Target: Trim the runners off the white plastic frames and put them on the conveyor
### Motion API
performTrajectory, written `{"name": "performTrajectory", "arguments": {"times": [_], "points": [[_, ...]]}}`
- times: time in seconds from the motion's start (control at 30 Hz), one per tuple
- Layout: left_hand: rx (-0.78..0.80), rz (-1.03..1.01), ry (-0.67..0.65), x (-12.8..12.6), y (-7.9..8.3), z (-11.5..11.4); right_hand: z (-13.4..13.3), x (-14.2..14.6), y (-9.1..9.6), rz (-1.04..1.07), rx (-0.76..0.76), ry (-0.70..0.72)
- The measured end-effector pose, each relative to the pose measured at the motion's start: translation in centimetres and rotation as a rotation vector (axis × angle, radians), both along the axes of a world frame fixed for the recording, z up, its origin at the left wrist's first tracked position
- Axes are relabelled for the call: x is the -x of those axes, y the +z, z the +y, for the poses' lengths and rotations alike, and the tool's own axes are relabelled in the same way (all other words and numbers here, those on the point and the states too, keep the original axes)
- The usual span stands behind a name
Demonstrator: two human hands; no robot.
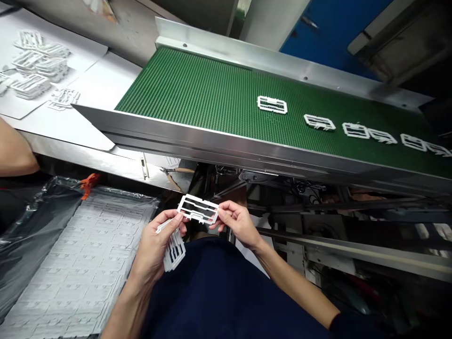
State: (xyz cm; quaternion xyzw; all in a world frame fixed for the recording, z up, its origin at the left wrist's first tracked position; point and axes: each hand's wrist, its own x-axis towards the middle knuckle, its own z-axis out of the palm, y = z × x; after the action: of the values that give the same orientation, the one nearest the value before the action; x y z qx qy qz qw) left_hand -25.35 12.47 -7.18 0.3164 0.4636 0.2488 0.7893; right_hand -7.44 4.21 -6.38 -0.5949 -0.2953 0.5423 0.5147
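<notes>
Between my two hands, above my lap, is a white plastic frame (198,208) with slats and small clips. My left hand (152,245) is closed: its thumb and fingertip pinch the frame's left end, while a stack of similar white frames (174,247) hangs in the same palm. At the frame's right end, my right hand (238,221) pinches the edge with thumb and fingers. Part of the stack is hidden behind the left hand.
A green conveyor belt (197,89) with metal side rails carries several white frames (272,104). Piles of frames (31,84) lie on the white table at left. Pliers (173,173) and a cutter (144,165) rest nearby. A plastic-lined box (77,263) holds rows of frames. Another person's arm (16,150) shows at left.
</notes>
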Motion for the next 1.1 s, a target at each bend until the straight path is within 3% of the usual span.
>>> {"name": "performTrajectory", "arguments": {"times": [0.33, 0.5, 0.63, 0.73, 0.9, 1.0, 1.1], "points": [[-0.011, 0.013, -0.033, 0.1, -0.6, 0.3, -0.8, -0.1, -0.2, 0.149, 0.004, 0.025], [-0.255, 0.045, -0.208, 0.5, -0.7, 1.2, -0.7, -0.5, 0.6, 0.381, -0.008, 0.257], [-0.486, -0.042, -0.408, 0.6, -0.5, 2.3, 0.1, 0.1, 1.0, 0.378, 0.077, 0.545], [-0.46, -0.034, -0.391, 0.4, -0.6, 2.5, 0.5, 0.7, 1.3, 0.113, 0.106, 0.527], [-0.133, 0.006, -0.214, 0.2, -0.9, 1.7, 0.9, 1.2, 1.5, -0.834, -0.002, 0.354], [-0.02, 0.024, -0.202, 0.1, -1.1, 1.1, 1.1, 1.0, 1.4, -0.981, -0.007, 0.397], [0.015, 0.025, -0.142, 0.0, -1.1, 0.8, 0.9, 0.5, 1.1, -0.903, -0.03, 0.495]]}}
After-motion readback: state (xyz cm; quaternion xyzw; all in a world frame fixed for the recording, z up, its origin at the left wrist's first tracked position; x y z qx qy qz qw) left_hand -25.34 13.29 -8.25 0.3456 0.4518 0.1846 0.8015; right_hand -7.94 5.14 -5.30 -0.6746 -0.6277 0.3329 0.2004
